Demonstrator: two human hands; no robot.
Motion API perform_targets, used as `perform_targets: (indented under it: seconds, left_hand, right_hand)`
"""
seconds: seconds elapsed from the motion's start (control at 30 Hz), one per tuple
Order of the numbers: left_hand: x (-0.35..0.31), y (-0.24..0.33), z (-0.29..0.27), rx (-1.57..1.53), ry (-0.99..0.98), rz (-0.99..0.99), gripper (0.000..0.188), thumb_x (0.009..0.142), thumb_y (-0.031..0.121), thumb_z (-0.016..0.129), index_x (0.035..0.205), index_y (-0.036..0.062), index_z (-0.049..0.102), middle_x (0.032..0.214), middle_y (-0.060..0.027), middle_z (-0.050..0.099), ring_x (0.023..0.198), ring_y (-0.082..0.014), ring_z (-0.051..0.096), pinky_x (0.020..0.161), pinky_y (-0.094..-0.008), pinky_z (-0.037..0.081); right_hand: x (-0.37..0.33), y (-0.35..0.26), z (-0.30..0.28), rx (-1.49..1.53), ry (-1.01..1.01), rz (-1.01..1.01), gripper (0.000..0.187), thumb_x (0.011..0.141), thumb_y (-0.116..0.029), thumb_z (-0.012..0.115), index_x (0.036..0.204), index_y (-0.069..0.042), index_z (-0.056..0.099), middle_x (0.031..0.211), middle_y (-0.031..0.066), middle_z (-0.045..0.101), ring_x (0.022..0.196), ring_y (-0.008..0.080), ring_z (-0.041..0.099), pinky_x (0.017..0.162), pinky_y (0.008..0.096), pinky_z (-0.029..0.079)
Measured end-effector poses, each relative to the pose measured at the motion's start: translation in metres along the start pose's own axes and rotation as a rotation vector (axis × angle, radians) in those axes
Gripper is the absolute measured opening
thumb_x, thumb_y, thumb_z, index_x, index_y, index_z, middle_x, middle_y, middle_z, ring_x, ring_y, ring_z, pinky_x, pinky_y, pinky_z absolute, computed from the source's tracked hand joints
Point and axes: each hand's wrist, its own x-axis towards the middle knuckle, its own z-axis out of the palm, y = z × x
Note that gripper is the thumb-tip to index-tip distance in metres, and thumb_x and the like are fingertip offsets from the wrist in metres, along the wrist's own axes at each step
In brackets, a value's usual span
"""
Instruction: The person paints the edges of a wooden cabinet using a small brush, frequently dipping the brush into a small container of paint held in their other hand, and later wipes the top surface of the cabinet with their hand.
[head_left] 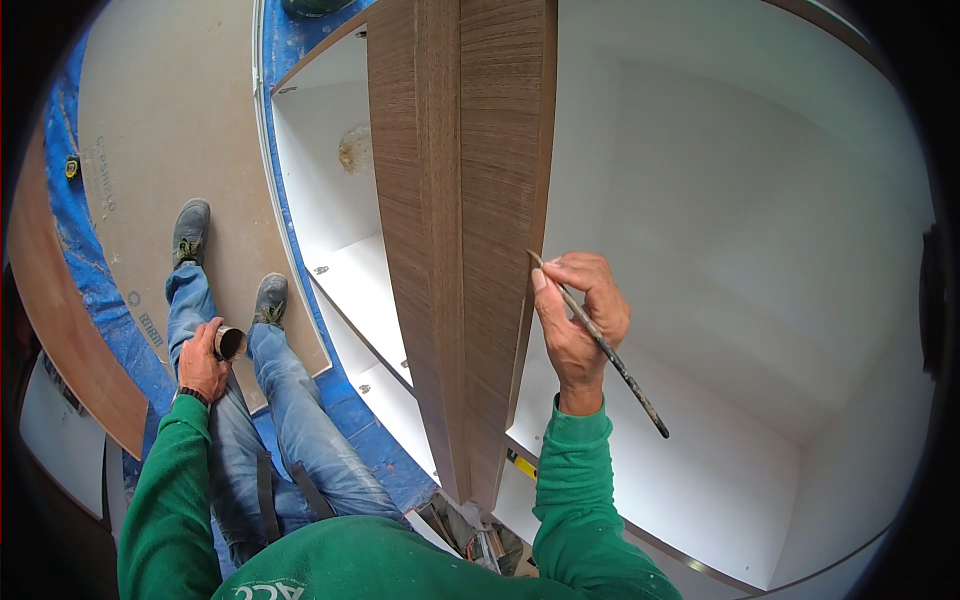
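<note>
Between the thumb and fingers of my right hand is a thin paintbrush with a dark, paint-stained handle. Its tip touches or nearly touches the edge of a brown wood-grain cabinet door. Low on the left, my left hand is wrapped round a small open cup or can, its mouth dark inside. What the cup holds cannot be made out. The white cabinet interior lies just beyond my right hand.
A second white cabinet with metal hinges stands left of the brown panels. Beneath my shoes lies a large tan board on blue sheeting. A tape measure rests at far left, and a box of tools sits near my body.
</note>
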Motion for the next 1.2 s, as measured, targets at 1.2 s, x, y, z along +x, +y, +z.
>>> perform_targets:
  seconds: [1.2]
  left_hand:
    - [-0.018,-0.009,0.01,-0.143,0.214,0.064,0.068,0.075,0.002,0.08,0.139,0.013,0.057,0.125,-0.0147,0.066,0.115,-0.0386,0.066,0.099,-0.0431,0.054]
  right_hand:
    - [-0.047,0.012,-0.013,0.375,0.25,0.416,0.02,0.093,-0.01,0.08,0.112,-0.005,0.075,0.1,0.0081,0.072,0.091,0.0163,0.068,0.079,0.0287,0.054]
